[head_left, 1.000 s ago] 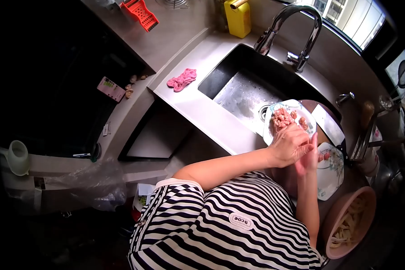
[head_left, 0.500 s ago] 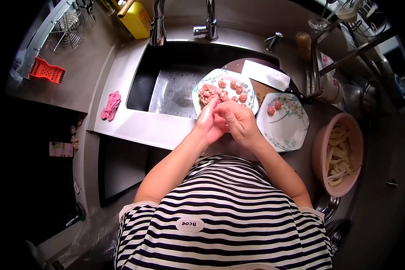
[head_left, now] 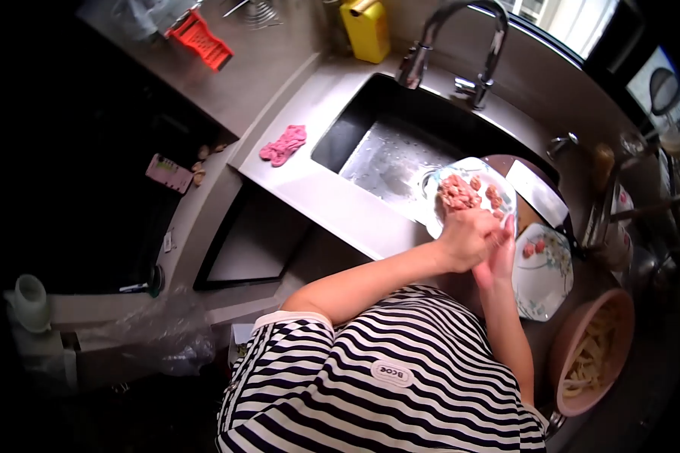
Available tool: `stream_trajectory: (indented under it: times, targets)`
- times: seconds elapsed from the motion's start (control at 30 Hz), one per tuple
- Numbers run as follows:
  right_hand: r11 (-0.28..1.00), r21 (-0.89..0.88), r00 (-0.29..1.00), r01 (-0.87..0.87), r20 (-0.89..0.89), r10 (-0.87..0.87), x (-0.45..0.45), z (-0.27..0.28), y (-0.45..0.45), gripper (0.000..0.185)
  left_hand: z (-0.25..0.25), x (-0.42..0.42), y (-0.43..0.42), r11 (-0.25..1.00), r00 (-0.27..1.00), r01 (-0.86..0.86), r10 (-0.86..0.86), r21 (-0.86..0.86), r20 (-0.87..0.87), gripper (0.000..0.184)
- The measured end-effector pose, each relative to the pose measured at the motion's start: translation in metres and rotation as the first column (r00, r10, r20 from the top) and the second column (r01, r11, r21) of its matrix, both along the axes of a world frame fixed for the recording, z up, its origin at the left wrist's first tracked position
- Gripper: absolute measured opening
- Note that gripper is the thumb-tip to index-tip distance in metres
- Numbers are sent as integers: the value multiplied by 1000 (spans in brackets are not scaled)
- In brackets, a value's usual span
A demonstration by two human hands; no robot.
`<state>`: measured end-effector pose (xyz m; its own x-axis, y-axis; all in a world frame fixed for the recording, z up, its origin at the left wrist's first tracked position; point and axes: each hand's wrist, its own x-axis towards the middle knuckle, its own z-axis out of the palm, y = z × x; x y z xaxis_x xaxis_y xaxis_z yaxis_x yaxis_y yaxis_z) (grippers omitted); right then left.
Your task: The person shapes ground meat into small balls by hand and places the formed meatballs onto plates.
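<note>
My left hand reaches in over the near edge of a white floral plate, its fingers curled and pressed against my right hand. The right hand stands upright with its fingers stretched up, partly covered by the left. Whatever may lie between the hands is hidden. On the plate are a heap of raw minced meat and several small meatballs. A second floral plate, to the right of my hands, carries two meatballs.
A cleaver lies on a round board behind the plates. The sink and faucet are beyond. A pink basin of pale strips stands right; a pink cloth lies left.
The head view has turned, so the scene sits tilted and further right. My left hand has gone from palm-up under the right to curled over it; my right fingers now point up.
</note>
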<state>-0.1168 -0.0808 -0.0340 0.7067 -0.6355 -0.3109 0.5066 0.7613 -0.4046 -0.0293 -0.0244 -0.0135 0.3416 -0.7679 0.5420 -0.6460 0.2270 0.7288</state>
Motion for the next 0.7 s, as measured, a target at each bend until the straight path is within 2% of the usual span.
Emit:
stream_trajectory:
  times: [0.03,0.07,0.1,0.17,0.2,0.27,0.3,0.33,0.37,0.4,0.43,0.47,0.53,0.57,0.63,0.67,0.7]
  targets:
    - [999,-16,993,-45,108,47,-1,-4,2,37,8,0,3,1000,997,27,-28,11,68,42]
    - [999,-4,994,-45,96,45,0,-6,0,36,17,0,4,998,989,62,-64,24,132,41]
    - [999,7,996,-45,83,44,3,-4,0,35,16,0,1,995,995,44,-36,-94,91,40]
    - [996,73,982,57,-184,-43,9,22,-2,32,14,4,-5,946,1000,13,-11,-324,6,39]
    - [1000,-27,988,13,-154,-17,6,27,-3,31,13,9,-3,974,996,0,-20,-228,-86,40]
    - [973,-223,994,-62,-107,39,-6,35,-7,44,11,18,4,1000,961,3,-10,-25,-276,42]
    - [938,-347,982,-22,-185,-46,-4,50,-2,47,11,17,4,988,785,95,-2,118,-619,47]
    - [868,-495,976,29,-172,-131,-5,53,1,46,4,18,0,990,663,134,-56,45,-747,51]
    - [667,-745,941,16,-215,-263,-6,50,1,44,1,18,-1,975,423,214,-30,68,-906,52]
    - [399,-916,893,-34,-207,-399,-5,50,2,43,0,16,-1,953,150,296,20,64,-988,53]
    - [133,-988,900,-84,-132,-415,-1,53,4,37,-1,17,0,912,-43,408,74,51,-996,54]
    - [38,-964,867,-263,-253,-430,-4,59,10,29,-1,14,0,897,-190,441,121,25,-974,53]
    - [-354,-885,862,-302,-96,-497,-1,72,14,23,-7,19,2,853,-389,497,52,-162,-920,53]
    - [-337,-896,861,-289,-90,-501,-1,73,13,24,-7,18,0,878,-419,462,90,-127,-903,44]
    - [-301,-916,857,-265,-80,-510,-6,72,10,25,-20,25,1,874,-263,471,8,-121,-965,40]
    - [-119,-970,869,-213,-132,-477,-7,69,8,26,-25,27,2,871,-181,477,-32,-116,-983,39]
    - [71,-984,883,-161,-176,-435,-8,62,6,28,-5,21,3,920,-212,367,-63,-139,-975,47]
